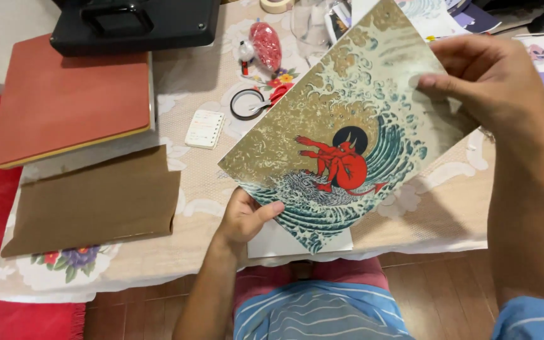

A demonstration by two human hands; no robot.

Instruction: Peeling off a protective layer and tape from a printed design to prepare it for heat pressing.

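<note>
Both hands pinch the art print (341, 135) by opposite edges: left hand (245, 217) w/ thumb over the lower corner, right hand (487, 75) fingers closed on the upper right edge, sheet held tilted above the table (203, 226). Looks thin, light, bendy, prob. creases easily, so edges are the safest hold. Nearby: small white label card (204, 128), red plastic packet (266, 44), brown sheet (96, 201), red-brown board (64, 94), black case (135, 24).
</note>
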